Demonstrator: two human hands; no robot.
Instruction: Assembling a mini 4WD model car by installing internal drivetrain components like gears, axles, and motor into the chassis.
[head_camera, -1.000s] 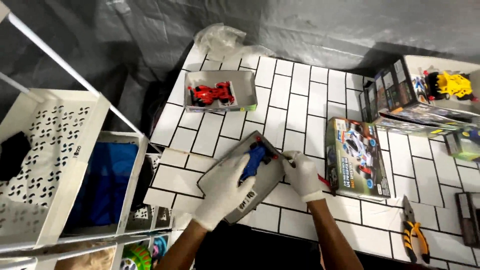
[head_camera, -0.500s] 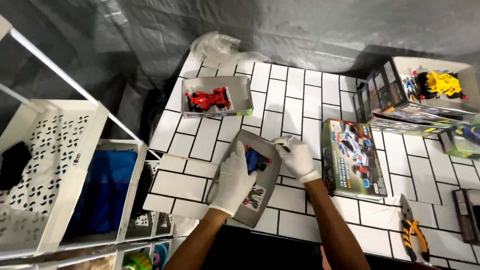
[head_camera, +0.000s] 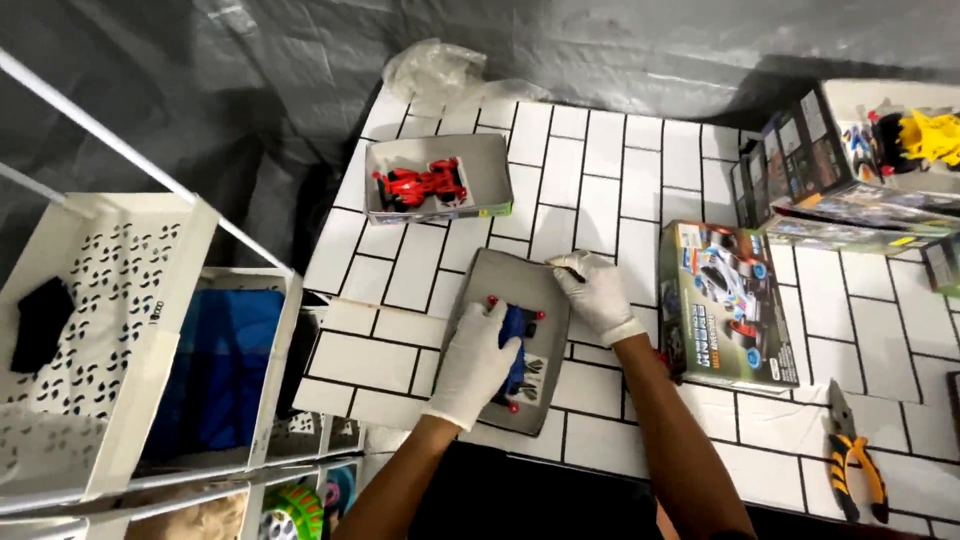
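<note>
A grey cardboard box tray (head_camera: 478, 288) lies flat on the white tiled table (head_camera: 610, 180), with a blue toy car (head_camera: 519, 338) with red wheels inside it. My left hand (head_camera: 474, 364), in a white glove, rests on the blue car and presses it into the tray. My gloved right hand (head_camera: 597, 291) grips the tray's far right corner and edge.
A second grey tray holding a red toy car (head_camera: 424, 184) sits further back. A printed toy box (head_camera: 728, 303) lies right of my hands, more boxes and a yellow toy (head_camera: 925, 138) at the far right. Yellow-handled pliers (head_camera: 856, 470) lie near right. White perforated bins (head_camera: 110, 330) stand left.
The tray was held tilted above the table; now it lies flat. My left hand moved from under the tray onto the blue car, and my right hand shifted to the tray's corner.
</note>
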